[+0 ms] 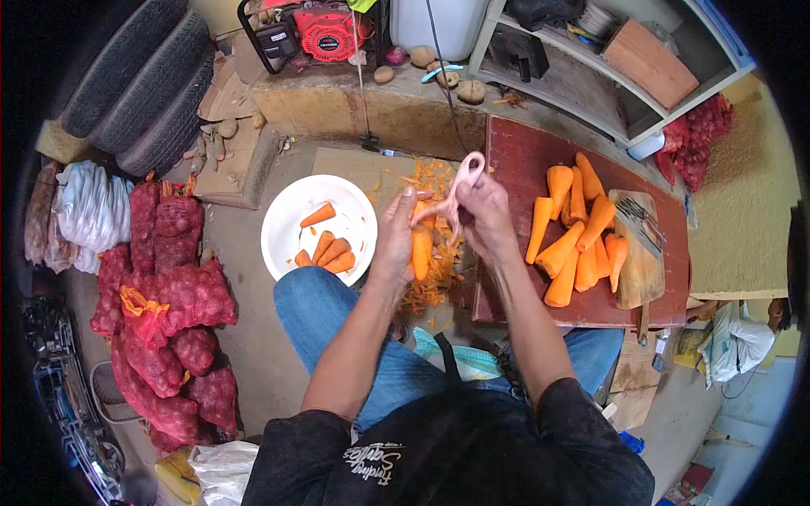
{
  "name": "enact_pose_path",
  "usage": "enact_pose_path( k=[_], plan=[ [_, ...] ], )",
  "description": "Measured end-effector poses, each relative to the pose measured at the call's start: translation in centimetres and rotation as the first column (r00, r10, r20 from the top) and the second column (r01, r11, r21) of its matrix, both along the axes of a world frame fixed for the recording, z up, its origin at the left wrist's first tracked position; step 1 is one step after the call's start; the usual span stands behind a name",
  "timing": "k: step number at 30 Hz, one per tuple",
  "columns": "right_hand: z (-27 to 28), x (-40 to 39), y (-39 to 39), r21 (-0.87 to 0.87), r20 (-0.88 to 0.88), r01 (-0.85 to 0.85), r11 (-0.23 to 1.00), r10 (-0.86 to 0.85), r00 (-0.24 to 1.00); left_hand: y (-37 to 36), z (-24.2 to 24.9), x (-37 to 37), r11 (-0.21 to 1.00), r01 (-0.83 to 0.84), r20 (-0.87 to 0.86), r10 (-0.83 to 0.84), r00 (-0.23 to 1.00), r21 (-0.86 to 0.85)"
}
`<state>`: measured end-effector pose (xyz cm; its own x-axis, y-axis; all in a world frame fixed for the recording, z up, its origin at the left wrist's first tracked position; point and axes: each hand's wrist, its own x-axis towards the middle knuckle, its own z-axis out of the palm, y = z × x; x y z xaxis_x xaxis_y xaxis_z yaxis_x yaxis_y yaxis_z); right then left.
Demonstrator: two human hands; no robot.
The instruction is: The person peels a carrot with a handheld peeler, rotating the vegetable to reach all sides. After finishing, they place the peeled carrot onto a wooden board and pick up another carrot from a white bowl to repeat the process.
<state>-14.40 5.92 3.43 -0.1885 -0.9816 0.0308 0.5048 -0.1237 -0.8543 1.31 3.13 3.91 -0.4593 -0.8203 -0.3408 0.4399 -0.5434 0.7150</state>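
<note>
My left hand (393, 240) is closed around an orange carrot (422, 253) held upright over the floor. In my right hand (487, 211) is a pink peeler (467, 175), its head lying across the carrot's upper part. Orange peelings (430, 295) are scattered on the cardboard and floor below. Left of my hands stands a white basin (275, 207) with several carrot pieces (327, 247) in it. To the right, a pile of peeled carrots (564, 250) rests on a red table (516, 156), beside a wooden cutting board (634, 287) with metal utensils on top.
Red mesh sacks (190, 295) are heaped at the left, below stacked tyres (169, 97). A red machine (331, 35) sits on the back ledge, with loose potatoes (471, 91) nearby. A metal shelf (561, 63) stands behind the table. A cord hangs down near my hands.
</note>
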Motion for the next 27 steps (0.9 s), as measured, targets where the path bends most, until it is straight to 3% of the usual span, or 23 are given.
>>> enact_pose_path(
  k=[5, 10, 13, 17, 19, 25, 27],
  plan=[
    [-0.4, -1.1, -3.8, -0.026, -0.129, 0.147, 0.989, -0.149, 0.980, -0.5, -1.3, 0.3, 1.000, -0.017, -0.025, 0.017, 1.000, -0.003],
    [-0.1, -3.5, -2.5, -0.003, 0.101, 0.196, 0.981, -0.195, 0.976, -0.1, -0.4, 0.2, 0.999, -0.021, -0.046, 0.022, 0.999, 0.036],
    [1.7, -1.1, 2.0, 0.057, 0.074, 0.148, 0.987, -0.152, 0.986, -0.5, -0.5, 0.2, 0.998, -0.057, 0.025, 0.058, 0.998, -0.036],
    [0.6, 0.8, 5.2, 0.073, 0.073, -0.166, 0.983, 0.161, 0.984, -0.6, -2.0, -0.6, 0.996, -0.078, 0.046, 0.081, 0.996, -0.053],
    [-0.3, 1.4, 4.1, 0.065, 0.144, -0.014, 0.998, 0.005, 0.990, -0.3, -1.2, -0.4, 0.999, -0.031, 0.051, 0.033, 0.998, -0.033],
    [-0.9, -1.3, -2.0, -0.020, 0.004, 0.201, 0.979, -0.201, 0.980, -0.7, -1.9, 0.8, 0.997, 0.073, -0.024, -0.073, 0.997, 0.025],
    [-1.6, -3.6, -2.9, 0.004, -0.006, 0.186, 0.983, -0.186, 0.983, -0.3, -1.1, 0.6, 0.998, 0.058, -0.024, -0.057, 0.998, 0.011]
  ],
)
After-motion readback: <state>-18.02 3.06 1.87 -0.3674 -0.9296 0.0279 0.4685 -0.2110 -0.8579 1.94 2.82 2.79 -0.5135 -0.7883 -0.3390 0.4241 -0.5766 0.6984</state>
